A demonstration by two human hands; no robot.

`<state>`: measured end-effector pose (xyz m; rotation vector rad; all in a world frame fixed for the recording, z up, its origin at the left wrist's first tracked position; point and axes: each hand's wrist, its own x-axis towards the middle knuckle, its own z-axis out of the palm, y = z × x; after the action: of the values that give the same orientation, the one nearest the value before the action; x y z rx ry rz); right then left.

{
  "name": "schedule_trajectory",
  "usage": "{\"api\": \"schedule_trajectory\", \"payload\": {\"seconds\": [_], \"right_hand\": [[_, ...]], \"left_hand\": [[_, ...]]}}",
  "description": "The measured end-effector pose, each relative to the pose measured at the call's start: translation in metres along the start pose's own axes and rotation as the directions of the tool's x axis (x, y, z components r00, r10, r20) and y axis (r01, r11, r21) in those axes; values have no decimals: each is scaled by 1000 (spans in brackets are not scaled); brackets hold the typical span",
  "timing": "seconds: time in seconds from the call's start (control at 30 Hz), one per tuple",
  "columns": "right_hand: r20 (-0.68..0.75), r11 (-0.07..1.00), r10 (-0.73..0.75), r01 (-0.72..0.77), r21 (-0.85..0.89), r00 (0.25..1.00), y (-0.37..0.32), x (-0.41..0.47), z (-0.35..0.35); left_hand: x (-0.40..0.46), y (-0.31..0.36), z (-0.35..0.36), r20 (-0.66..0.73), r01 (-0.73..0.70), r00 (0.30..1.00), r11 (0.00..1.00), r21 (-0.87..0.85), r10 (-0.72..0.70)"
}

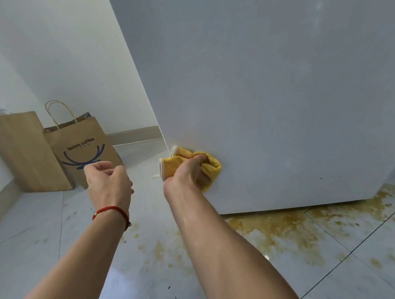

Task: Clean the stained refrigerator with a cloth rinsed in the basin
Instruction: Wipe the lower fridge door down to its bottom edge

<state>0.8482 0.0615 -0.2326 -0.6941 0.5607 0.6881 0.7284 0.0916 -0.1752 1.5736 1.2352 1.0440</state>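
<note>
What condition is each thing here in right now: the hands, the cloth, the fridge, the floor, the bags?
Right hand: grips the cloth.
Yellow cloth: bunched, pressed against the fridge side.
Left hand: empty, fingers loosely curled.
Refrigerator: upright, few dark specks low down.
Floor: splattered brown-yellow.
Paper bags: standing upright against the wall.

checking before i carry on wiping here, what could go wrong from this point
1. The brown spill on the floor runs right along the foot of the refrigerator; a knee or foot could slip in it or spread it.
2. The right hand presses the yellow cloth low near the corner; dipping lower could pick up floor muck and smear it back onto the side.
3. The paper bags stand close by; splashes could stain them.
</note>
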Motion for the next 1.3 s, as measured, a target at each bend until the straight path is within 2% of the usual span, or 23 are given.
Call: {"api": "schedule_trajectory", "payload": {"seconds": [0.1,0.13,0.2,0.27,0.3,0.33,0.37,0.4,0.47,0.53,0.6,0.67,0.7,0.77,0.87,0.93,1.03,1.1,1.23,1.3], "right_hand": [[3,960,101,-98,263,995,-19,-2,-18],[33,954,100,-105,279,994,-28,0,-29],[-40,969,-55,63,238,998,-59,-2,-42],[-154,959,-283,275,-70,947,-88,7,-60],[-162,857,-474,410,-313,866,-100,10,-74],[-123,677,-663,521,-520,738,-111,13,-83],[-37,474,-811,620,-626,583,-119,14,-92],[73,270,-895,666,-695,440,-119,18,-97],[274,-57,-925,618,-784,262,-104,21,-102],[547,-436,-829,474,-765,121,-66,27,-99],[826,-768,-563,357,-531,19,-31,38,-100],[969,-940,-240,263,-217,-59,-14,53,-103],[993,-975,-90,209,-74,-70,-14,61,-106],[984,-979,154,119,164,-84,-24,78,-115],[919,-911,378,130,390,-108,-62,93,-125],[875,-875,473,64,480,-99,-98,99,-141],[868,-868,496,5,496,-33,-159,98,-179],[897,-898,440,-18,440,-34,-180,93,-201],[904,-908,408,48,417,-129,-146,99,-192],[873,-871,469,94,483,-135,-107,103,-169]], "left_hand": [[-1,-1,-2,7,-27,1000,999,40,27],[-4,-1,1,27,-34,999,998,50,33],[-13,-2,11,75,-56,996,996,67,51],[-21,-2,21,126,-67,990,994,90,56],[-26,-1,26,158,-71,986,993,96,55],[-30,0,30,188,-77,980,992,101,57],[-33,2,33,214,-88,975,991,104,64],[-35,3,34,231,-101,970,988,112,73],[-37,5,35,253,-132,963,982,138,94],[-35,2,31,250,-139,963,978,153,98],[-31,-4,25,232,-138,968,976,168,97],[-26,-11,19,221,-160,969,967,200,114],[-25,-13,17,224,-173,967,962,211,125],[-24,-16,15,231,-190,963,956,225,137],[-23,-19,16,235,-168,966,957,236,112],[-25,-20,17,251,-154,963,960,235,93],[-24,-20,20,281,-156,956,961,229,88],[-24,-20,20,295,-165,951,958,236,91],[-25,-22,16,317,-180,944,947,267,91],[-25,-24,14,312,-159,948,945,286,65]]}}
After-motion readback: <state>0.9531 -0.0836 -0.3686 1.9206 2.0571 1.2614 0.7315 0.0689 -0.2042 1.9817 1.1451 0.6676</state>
